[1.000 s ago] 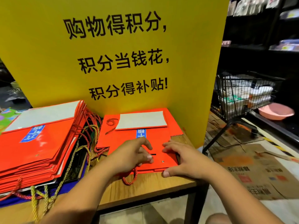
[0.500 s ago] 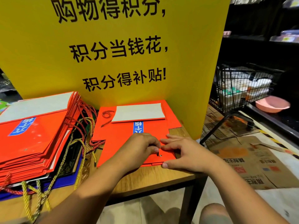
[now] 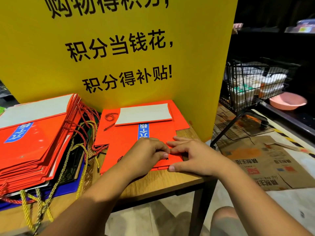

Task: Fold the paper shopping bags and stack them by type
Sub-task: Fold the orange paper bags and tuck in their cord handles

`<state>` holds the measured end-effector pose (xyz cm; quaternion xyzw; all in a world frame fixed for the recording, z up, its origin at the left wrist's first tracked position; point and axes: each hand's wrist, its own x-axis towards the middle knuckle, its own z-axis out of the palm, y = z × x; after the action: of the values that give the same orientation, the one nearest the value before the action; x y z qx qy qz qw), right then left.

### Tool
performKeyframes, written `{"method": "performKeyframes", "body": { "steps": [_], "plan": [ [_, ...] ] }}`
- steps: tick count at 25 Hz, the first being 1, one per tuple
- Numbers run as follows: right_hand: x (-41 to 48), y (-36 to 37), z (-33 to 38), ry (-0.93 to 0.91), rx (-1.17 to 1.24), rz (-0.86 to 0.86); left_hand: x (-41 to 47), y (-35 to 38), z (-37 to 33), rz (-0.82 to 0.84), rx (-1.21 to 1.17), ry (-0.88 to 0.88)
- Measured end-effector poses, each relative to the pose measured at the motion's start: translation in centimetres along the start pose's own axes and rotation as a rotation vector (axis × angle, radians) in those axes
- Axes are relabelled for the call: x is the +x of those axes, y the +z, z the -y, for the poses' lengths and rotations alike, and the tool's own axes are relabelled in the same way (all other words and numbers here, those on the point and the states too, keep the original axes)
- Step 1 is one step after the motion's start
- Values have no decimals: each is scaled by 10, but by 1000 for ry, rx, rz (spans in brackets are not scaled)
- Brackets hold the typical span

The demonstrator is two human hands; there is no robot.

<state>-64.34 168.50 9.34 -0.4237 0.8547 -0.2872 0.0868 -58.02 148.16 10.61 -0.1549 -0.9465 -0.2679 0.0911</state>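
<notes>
A flattened orange paper bag (image 3: 126,143) with a blue label lies on the wooden table (image 3: 162,183), a grey card panel (image 3: 144,113) showing at its far end. Both hands are on its near end. My left hand (image 3: 144,154) has its fingers bent, and the tips pinch the bag's edge beside a small hole. Touching it on the right, my right hand (image 3: 196,157) presses flat, thumb along the bag's near edge. A tall stack of folded orange bags (image 3: 34,142) sits to the left, red cord handles hanging off its side.
A yellow sign board (image 3: 119,65) stands right behind the bags. Under the orange stack lie dark and blue bags (image 3: 68,189) with gold cords (image 3: 42,206). Right of the table are a wire shopping cart (image 3: 252,82), a pink basin (image 3: 288,101) and flattened cardboard (image 3: 272,164) on the floor.
My hands have drawn together until they touch on the bag's near end. The red handle loop that hung out under my left hand is now almost hidden.
</notes>
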Motion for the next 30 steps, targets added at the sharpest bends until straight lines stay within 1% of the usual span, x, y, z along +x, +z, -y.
{"method": "performKeyframes", "body": {
  "steps": [2,3,5,6,7,8,11,12,14,16,18,20,21,23,25,27,29,30],
  "plan": [
    [1,-1,1,3,21,4,-2,-6,0,53,-27,22],
    [1,-2,1,0,30,1,-3,-12,1,118,-45,6],
    [1,-1,3,5,25,-8,-2,-24,2,290,-58,-62],
    [1,0,4,12,14,-19,-1,-28,3,347,-41,-92],
    [1,2,4,22,1,-50,0,-29,3,365,-27,-113],
    [0,3,4,31,-7,-111,3,-29,3,349,-39,-131],
    [-5,6,5,-5,2,-454,12,-23,-3,269,-165,-219],
    [-7,6,5,-20,-19,-537,15,-21,-4,253,-169,-238],
    [-9,7,7,-50,-95,-598,21,-19,-5,244,-138,-260],
    [-10,9,14,-57,-157,-572,25,-19,-5,250,-130,-281],
    [-11,8,25,75,-193,-522,26,-19,-3,255,-139,-309],
    [-6,6,35,251,-381,-414,26,-18,-2,253,-147,-329],
    [-1,4,41,308,-474,-361,26,-17,-2,247,-151,-328],
    [8,4,49,361,-528,-288,25,-17,-2,244,-165,-307],
    [15,4,48,339,-458,-260,21,-21,-3,243,-152,-278],
    [14,6,34,287,-320,-266,17,-23,-5,239,-1,-215],
    [11,8,22,205,-183,-322,12,-26,-1,198,177,-172],
    [9,10,18,166,-104,-356,10,-26,1,186,217,-174]
  ]
}}
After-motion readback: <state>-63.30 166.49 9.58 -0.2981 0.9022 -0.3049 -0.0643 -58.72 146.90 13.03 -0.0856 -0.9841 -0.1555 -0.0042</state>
